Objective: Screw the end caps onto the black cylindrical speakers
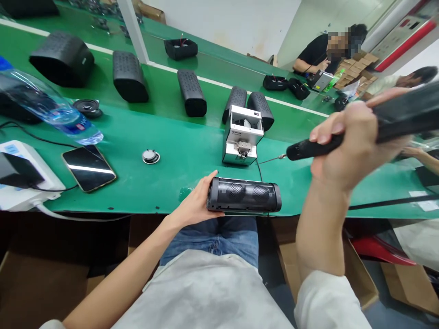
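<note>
My left hand [196, 201] grips the left end of a black speaker [245, 195], thumb on top and fingers beneath. The speaker lies lengthwise at the table's front edge, two round mesh drivers showing through its face. Raised on the right, my right hand [353, 141] is wrapped round a black electric screwdriver [315, 147]. Its thin bit points left, with something small near the collar that I cannot make out. Just left of the bit's tip stands a white-fronted screw feeder [242, 137], beyond the speaker.
Several black speaker housings [192, 93] stand along the green table [185, 141]. A small round silver part [151, 156], a phone [89, 168], a water bottle [68, 116] and a white power strip [27, 176] lie left. Other people [315, 55] sit at the right; cardboard boxes [360, 265] are below.
</note>
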### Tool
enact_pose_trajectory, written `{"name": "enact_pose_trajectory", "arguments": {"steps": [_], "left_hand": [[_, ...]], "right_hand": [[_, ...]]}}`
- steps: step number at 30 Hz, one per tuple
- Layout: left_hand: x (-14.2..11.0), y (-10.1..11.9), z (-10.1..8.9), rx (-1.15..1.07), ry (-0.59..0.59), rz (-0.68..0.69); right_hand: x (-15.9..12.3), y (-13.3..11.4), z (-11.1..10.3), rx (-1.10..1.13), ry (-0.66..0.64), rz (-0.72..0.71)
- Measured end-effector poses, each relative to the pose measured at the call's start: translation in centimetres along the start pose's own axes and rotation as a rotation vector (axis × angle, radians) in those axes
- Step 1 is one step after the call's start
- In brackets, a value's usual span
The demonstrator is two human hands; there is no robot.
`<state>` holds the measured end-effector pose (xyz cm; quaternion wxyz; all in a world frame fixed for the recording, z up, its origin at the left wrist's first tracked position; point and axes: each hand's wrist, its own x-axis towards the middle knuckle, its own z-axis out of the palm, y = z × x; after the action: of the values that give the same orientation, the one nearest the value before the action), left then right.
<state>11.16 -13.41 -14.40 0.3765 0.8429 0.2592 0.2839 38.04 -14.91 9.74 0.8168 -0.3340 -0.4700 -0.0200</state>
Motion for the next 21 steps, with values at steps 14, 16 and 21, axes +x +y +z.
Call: {"name": "enact_pose_trajectory", "arguments": {"steps": [14,16,21], "left_hand": [[-0.1,0.3,-0.1,-0.033,-0.001,-0.028],[-0.1,0.2,0.0,-0.036,-0.001,-0.031],[-0.1,0.1,0.1,-0.029,0.008,-0.014]], "right_hand": [[-0.6,10.7,4.6,-0.065,-0.163,0.11],[-0.3,11.0,4.2,-0.073,-0.195,0.187],[0.1,8.7,3.7,-0.051,-0.197,0.217]]}}
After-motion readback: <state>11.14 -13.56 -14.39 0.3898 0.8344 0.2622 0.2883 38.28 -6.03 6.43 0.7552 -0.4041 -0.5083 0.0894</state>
